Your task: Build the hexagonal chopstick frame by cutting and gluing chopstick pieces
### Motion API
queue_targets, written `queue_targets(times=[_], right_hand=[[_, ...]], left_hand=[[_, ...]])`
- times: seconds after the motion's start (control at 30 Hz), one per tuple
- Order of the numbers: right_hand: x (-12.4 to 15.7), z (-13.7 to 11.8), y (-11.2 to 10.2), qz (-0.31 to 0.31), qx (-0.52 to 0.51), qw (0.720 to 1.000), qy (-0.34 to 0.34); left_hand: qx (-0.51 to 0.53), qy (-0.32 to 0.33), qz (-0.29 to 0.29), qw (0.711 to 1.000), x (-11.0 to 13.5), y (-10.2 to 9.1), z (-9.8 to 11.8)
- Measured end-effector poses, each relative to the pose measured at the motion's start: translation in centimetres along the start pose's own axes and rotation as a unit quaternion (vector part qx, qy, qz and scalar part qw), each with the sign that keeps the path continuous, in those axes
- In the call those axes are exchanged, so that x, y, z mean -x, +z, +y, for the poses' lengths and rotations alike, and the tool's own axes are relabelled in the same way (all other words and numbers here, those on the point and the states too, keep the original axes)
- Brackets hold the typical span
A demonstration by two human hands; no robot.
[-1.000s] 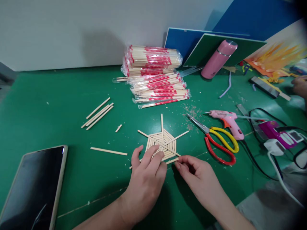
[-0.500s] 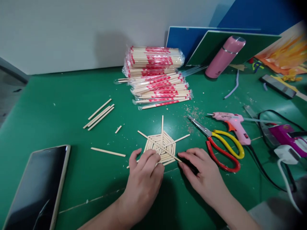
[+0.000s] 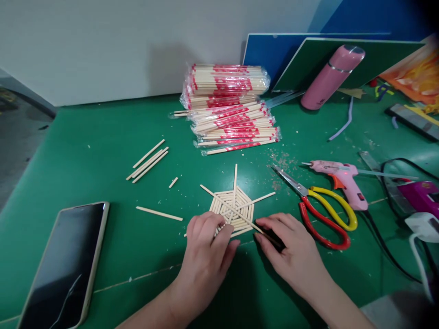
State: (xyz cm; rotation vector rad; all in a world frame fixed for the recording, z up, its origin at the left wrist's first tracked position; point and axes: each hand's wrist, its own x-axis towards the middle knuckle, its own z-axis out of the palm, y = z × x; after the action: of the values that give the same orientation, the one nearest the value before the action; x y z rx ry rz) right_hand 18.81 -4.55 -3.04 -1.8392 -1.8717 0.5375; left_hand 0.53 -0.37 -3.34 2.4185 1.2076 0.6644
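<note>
On a green table (image 3: 92,146), right of a phone (image 3: 66,265): with left hand (image 3: 205,251) curled over a flat-lying stick web (image 3: 233,208), fingers bunched, tips hidden; with right hand (image 3: 291,244) bracketing one spoke (image 3: 244,218) between thumb and forefinger; cannot tell whether pinched.

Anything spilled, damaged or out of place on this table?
Pale crumbs lie scattered near the scissors, littering the green table. The phone shows a whitish streak; crack or reflection, I cannot tell.

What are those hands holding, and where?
The right hand pinches a long stick of the stick web by its lower-right end. The left hand covers the web's lower left; any grip is hidden.
</note>
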Motion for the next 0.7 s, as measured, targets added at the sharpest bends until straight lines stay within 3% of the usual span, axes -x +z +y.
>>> queue_targets(times=[0.23,0.47,0.7], right_hand=[[-0.5,-1.1,0.5,0.048,0.009,0.999,-0.022],[-1.4,-3.3,2.2,0.008,0.021,0.999,-0.037],[-1.5,-3.3,2.3,0.006,0.022,0.999,-0.024]], left_hand=[[-0.012,-0.018,0.034,0.999,1.4,-0.5,-0.1],[-0.016,-0.030,0.058,0.998,1.4,-0.6,0.1],[-0.013,-0.023,0.056,0.998,1.4,-0.5,0.0]])
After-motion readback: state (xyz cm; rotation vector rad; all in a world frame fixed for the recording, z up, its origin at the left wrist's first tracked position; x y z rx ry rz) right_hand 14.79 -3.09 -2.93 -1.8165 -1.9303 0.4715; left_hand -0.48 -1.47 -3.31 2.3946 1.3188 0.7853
